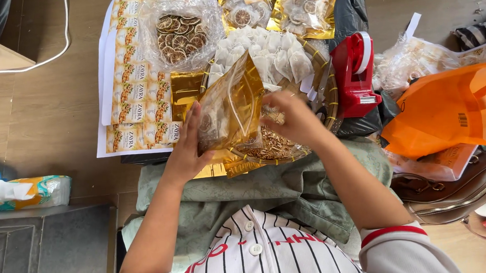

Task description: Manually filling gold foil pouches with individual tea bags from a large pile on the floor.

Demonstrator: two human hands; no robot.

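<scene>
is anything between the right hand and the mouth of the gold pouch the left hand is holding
Nothing visible. The right hand sits right at the open top of the gold zip pouch, which the left hand holds tilted over the woven basket. No other thing lies between them.

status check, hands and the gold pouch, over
Left hand holds gold pouch open and upright. Right hand at its mouth, pinching small bits. Basket beneath, nothing blocking.

Left hand (186, 150) held gold zip pouch (231, 105) upright by its side. Right hand (291, 119) pinched small bits at the pouch mouth, over woven basket (319, 57) of white tea bags (264, 52). Red tape dispenser (354, 76) right; label sheets (132, 81) left.
</scene>
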